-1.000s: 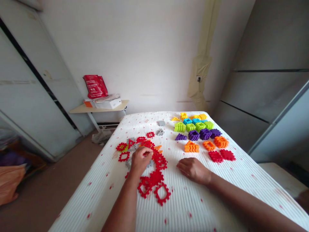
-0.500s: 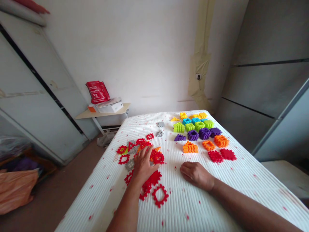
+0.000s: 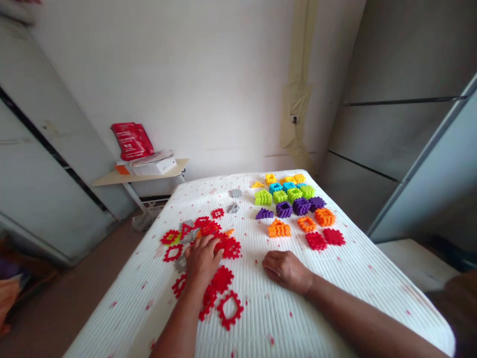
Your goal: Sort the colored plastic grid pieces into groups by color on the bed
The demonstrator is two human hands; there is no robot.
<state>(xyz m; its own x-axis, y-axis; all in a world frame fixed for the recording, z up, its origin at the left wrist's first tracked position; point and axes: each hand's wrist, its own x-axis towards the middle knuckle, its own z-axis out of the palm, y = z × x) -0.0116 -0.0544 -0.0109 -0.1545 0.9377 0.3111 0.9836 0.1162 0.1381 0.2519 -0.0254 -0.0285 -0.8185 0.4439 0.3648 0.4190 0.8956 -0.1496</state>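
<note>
My left hand point(image 3: 203, 256) rests on a loose pile of flat toy building pieces with toothed edges, thumb apart and fingers spread and slightly bent. Most pieces there are red, such as the solid red square point(image 3: 222, 279) by my wrist and the red square frame point(image 3: 230, 309) nearer me. Grey pieces point(image 3: 180, 264) and bits of orange show among them, and my palm hides some. My right hand point(image 3: 286, 271) lies closed on the white quilted cover point(image 3: 294, 323), with no piece showing in it. Beyond it sit an orange stack point(image 3: 279, 228) and red pieces point(image 3: 316, 241).
Sorted by colour at the back right are purple stacks point(image 3: 283, 209), green stacks point(image 3: 263, 198), blue stacks point(image 3: 276, 188) and yellow pieces point(image 3: 270, 179). Two grey groups point(image 3: 235, 193) lie behind the pile. A small side table point(image 3: 175, 170) with a red bag point(image 3: 132, 141) stands by the wall.
The view has turned a little to the right. My left hand has shifted slightly left and nearer me over the pile. My right hand stays closed in the same spot.
</note>
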